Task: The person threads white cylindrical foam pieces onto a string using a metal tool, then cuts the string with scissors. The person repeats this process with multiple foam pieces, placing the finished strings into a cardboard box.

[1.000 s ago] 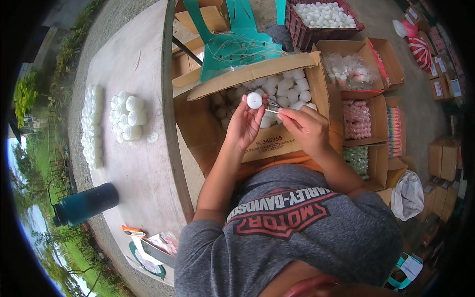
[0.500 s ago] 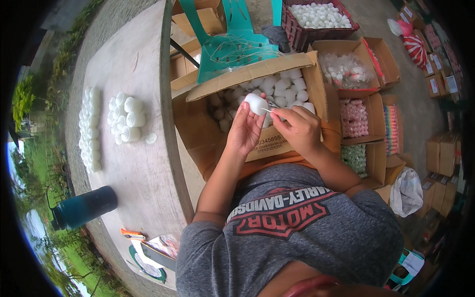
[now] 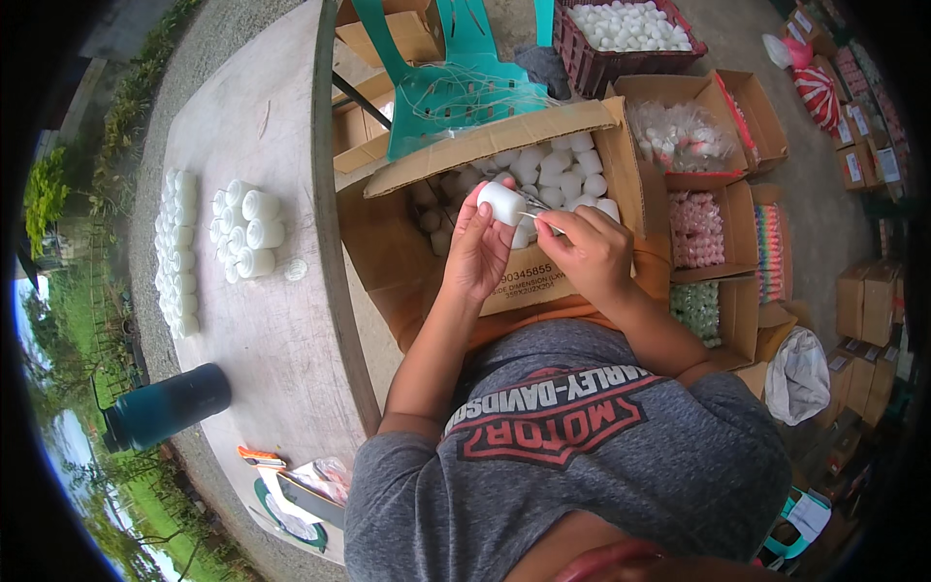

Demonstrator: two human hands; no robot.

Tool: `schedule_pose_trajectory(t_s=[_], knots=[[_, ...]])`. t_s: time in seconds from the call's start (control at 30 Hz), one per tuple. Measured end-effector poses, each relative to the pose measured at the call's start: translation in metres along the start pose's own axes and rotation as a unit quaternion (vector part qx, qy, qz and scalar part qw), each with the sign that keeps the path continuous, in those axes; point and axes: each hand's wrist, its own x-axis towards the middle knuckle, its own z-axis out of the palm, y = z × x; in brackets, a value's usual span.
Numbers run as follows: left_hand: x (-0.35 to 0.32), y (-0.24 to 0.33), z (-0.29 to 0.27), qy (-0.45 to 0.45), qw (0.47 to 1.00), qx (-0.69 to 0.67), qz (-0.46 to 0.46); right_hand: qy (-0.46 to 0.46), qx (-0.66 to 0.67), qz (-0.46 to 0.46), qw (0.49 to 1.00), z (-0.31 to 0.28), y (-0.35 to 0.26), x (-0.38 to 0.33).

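Observation:
My left hand [image 3: 475,254] holds a white, stubby candle [image 3: 498,202] between thumb and fingers, above an open cardboard box [image 3: 621,160]. At the candle's right end my right hand [image 3: 590,250] pinches a thin, pale wick [image 3: 529,214] between thumb and forefinger. A small dark metal piece shows beside my right fingers; what it is I cannot make out. Inside the box lie many loose white candles [image 3: 558,163] of the same shape. On the grey table [image 3: 301,369] to the left, more white candles [image 3: 260,233] stand in a cluster, with another long group [image 3: 177,257] beyond.
A dark blue bottle [image 3: 170,405] lies on the table; an orange-handled cutter [image 3: 260,456] is near its front. Beyond the box stands a teal chair [image 3: 475,102] with pale strings. To the right are a maroon crate [image 3: 582,68] of white pieces and several cartons [image 3: 742,228].
The candle has turned slightly in my left hand, and my right fingers have shifted a little at the wick. Both hands otherwise stay in place.

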Motion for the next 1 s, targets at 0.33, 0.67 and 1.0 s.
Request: schedule_pose_trajectory(t_s=[0.33,0.67,1.0], knots=[[-0.001,-0.003,-0.001,-0.022,1.000,0.019,0.002,-0.001,0.048,0.031,0.998,0.003,0.001,-0.003],[-0.005,-0.004,0.009,-0.017,0.999,-0.019,-0.029,-0.035,0.087,0.077,0.993,0.007,0.003,-0.006],[-0.001,-0.003,0.005,0.000,1.000,0.008,-0.015,-0.028,0.106,0.080,0.991,0.010,0.005,-0.006]])
